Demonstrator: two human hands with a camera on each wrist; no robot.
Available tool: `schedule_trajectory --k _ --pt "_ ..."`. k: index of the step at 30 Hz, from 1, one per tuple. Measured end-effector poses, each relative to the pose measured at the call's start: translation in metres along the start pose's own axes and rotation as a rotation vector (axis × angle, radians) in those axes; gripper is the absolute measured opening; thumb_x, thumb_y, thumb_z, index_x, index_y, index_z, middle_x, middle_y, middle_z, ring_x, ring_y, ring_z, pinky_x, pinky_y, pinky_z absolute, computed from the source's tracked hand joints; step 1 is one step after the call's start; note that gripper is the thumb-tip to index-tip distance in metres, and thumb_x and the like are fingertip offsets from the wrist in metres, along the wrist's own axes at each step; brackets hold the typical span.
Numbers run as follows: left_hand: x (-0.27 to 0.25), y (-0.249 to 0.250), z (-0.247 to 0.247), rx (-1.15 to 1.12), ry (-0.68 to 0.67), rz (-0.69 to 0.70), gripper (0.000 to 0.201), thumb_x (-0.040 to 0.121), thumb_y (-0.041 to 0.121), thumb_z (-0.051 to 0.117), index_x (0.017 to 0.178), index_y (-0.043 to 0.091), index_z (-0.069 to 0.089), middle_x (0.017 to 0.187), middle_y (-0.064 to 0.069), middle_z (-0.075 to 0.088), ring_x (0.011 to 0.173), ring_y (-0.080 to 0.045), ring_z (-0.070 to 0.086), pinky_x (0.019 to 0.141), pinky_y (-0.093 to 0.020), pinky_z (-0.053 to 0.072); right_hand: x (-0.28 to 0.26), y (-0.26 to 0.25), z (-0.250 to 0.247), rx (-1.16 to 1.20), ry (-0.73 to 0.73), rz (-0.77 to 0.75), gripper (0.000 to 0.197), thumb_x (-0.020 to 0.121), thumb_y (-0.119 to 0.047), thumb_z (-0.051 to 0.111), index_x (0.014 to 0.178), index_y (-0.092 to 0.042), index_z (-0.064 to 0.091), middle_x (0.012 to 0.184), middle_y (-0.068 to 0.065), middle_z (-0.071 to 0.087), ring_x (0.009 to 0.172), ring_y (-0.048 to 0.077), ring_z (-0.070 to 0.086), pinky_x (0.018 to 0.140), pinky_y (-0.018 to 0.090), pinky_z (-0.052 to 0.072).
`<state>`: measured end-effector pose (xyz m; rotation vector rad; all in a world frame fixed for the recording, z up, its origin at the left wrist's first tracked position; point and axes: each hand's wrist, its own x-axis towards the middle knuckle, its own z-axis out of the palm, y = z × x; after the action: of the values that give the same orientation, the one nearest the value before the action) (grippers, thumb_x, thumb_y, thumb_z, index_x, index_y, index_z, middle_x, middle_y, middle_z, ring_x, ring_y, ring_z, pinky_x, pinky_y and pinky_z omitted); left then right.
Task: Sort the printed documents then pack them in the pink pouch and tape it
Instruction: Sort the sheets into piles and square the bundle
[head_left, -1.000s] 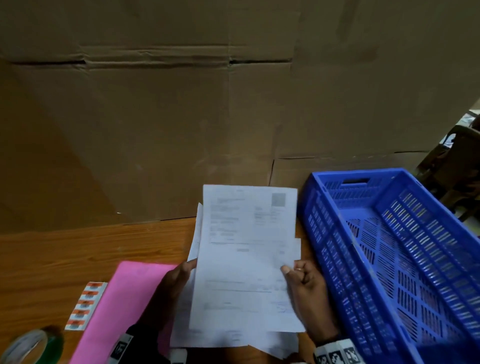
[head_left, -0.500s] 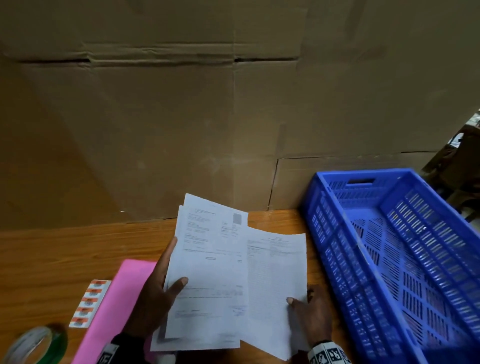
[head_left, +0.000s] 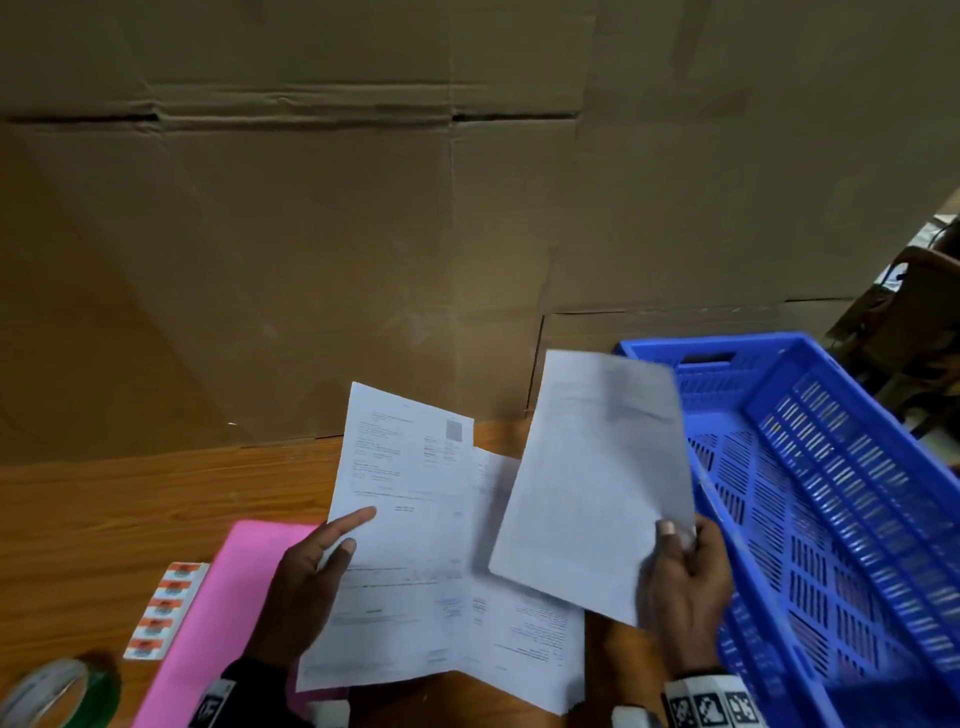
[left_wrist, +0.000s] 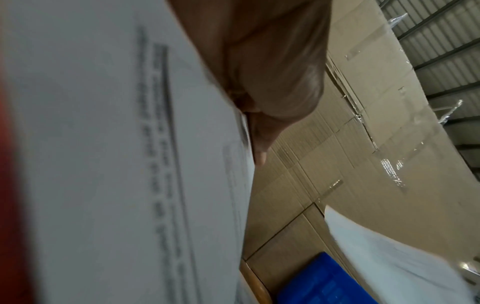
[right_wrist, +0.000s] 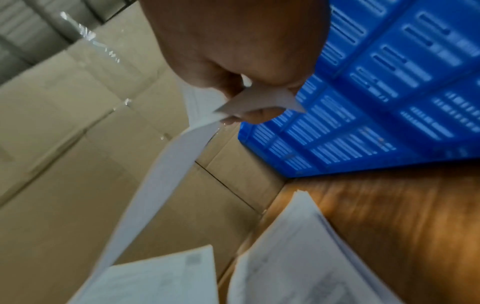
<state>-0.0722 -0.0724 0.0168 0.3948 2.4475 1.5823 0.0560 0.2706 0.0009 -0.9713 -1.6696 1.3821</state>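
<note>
Risk of dropping or creasing the loose sheet (head_left: 597, 483), pinched only at its lower corner by the right hand (head_left: 685, 592) beside the blue crate (head_left: 831, 519), while the left hand (head_left: 306, 587) grips the remaining printed documents (head_left: 415, 545) over the pink pouch (head_left: 228, 613) on the table (head_left: 130, 499).

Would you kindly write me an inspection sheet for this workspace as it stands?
Surface: wooden table, partly covered.
Job's things: printed documents fanned in the left hand; single sheet lifted apart; pink pouch flat at left; tape roll near the front left corner.
Clutter: label strip beside the pouch; blue crate at right.
Grippers: left hand holds the documents; right hand pinches the sheet's lower corner.
Cables: nothing seen.
Surroundings: cardboard wall behind the table.
</note>
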Motion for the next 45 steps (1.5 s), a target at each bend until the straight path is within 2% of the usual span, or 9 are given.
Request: schedule_trajectory --k 7,9,13,17,19,22,30,36,45 --pt "-0.001 0.026 0.013 -0.030 -0.094 0.002 0.056 0.089 0.069 0.031 0.127 0.039 0.058 0.125 0.042 0.054 0.123 0.018 0.044 0.099 -0.003 0.029 -0.029 -0.026 0.028 0.074 -0.532 0.177 0.020 0.100 -0.016 0.060 0.117 -0.027 0.062 0.112 -0.014 0.072 0.105 0.002 0.068 0.098 0.033 0.056" --pt "-0.004 0.039 0.016 -0.073 -0.127 -0.033 0.045 0.090 0.061 0.036 0.123 0.038 0.058 0.118 0.043 0.057 0.117 0.020 0.048 0.096 -0.005 0.032 -0.042 -0.025 0.037 0.045 -0.609 0.190 0.019 0.100 -0.008 0.059 0.107 -0.026 0.060 0.105 -0.020 0.068 0.098 -0.006 0.066 0.085 0.009 0.052" --pt "-0.005 0.049 0.022 -0.003 -0.136 -0.064 0.033 0.095 0.020 0.063 0.106 0.047 0.046 0.084 0.058 0.051 0.092 0.029 0.051 0.073 0.006 0.035 -0.057 -0.001 0.054 -0.056 -0.709 0.249 0.012 0.096 -0.014 0.065 0.105 -0.022 0.065 0.106 -0.006 0.076 0.101 0.011 0.071 0.086 0.027 0.056" --pt "-0.008 0.042 0.016 0.083 -0.002 -0.075 0.044 0.095 0.012 0.062 0.111 0.047 0.040 0.099 0.043 0.052 0.092 0.008 0.049 0.083 -0.003 0.035 -0.045 0.033 0.049 -0.262 -0.565 0.187 0.024 0.083 -0.022 0.081 0.095 -0.024 0.060 0.093 -0.001 0.067 0.083 0.011 0.066 0.070 0.028 0.054" --pt "-0.010 0.037 0.010 0.130 0.022 -0.086 0.049 0.096 0.023 0.061 0.131 0.043 0.032 0.120 0.022 0.047 0.105 -0.009 0.047 0.101 -0.032 0.037 -0.035 0.049 0.040 -0.604 -0.457 0.117 0.053 0.073 -0.035 0.087 0.111 -0.016 0.057 0.116 0.003 0.059 0.107 0.019 0.060 0.087 0.033 0.052" --pt "-0.009 0.029 0.001 0.101 0.014 -0.077 0.069 0.084 0.044 0.057 0.143 0.045 0.022 0.133 0.026 0.039 0.118 -0.009 0.043 0.109 -0.049 0.032 -0.027 0.059 0.030 -0.860 -0.443 0.169 0.077 0.067 -0.037 0.090 0.124 -0.008 0.048 0.124 0.012 0.056 0.113 0.029 0.056 0.095 0.036 0.044" --pt "-0.005 0.027 0.006 -0.077 0.053 0.054 0.082 0.080 0.030 0.057 0.152 0.041 0.018 0.139 0.050 0.031 0.125 0.023 0.036 0.098 -0.021 0.030 -0.027 0.063 0.023 -0.725 -0.392 0.206 0.025 0.080 -0.027 0.080 0.075 -0.018 0.057 0.075 -0.005 0.060 0.074 0.019 0.056 0.071 0.033 0.045" --pt "-0.003 0.009 -0.006 -0.006 -0.031 0.014 0.047 0.085 0.031 0.046 0.128 0.047 0.057 0.131 0.040 0.050 0.127 0.019 0.039 0.106 -0.022 0.027 -0.016 0.058 0.007 -0.498 -0.242 0.037 0.013 0.088 -0.018 0.069 0.088 -0.020 0.056 0.086 0.011 0.066 0.084 0.033 0.062 0.077 0.041 0.049" --pt "0.004 0.006 -0.005 0.036 0.022 0.026 0.053 0.085 0.065 0.041 0.130 0.043 0.057 0.128 0.044 0.050 0.126 0.019 0.040 0.105 -0.021 0.029 0.005 0.004 0.006 0.202 -0.256 0.115 0.016 0.093 -0.035 0.069 0.107 -0.025 0.069 0.104 0.004 0.074 0.090 0.023 0.068 0.081 0.040 0.052"
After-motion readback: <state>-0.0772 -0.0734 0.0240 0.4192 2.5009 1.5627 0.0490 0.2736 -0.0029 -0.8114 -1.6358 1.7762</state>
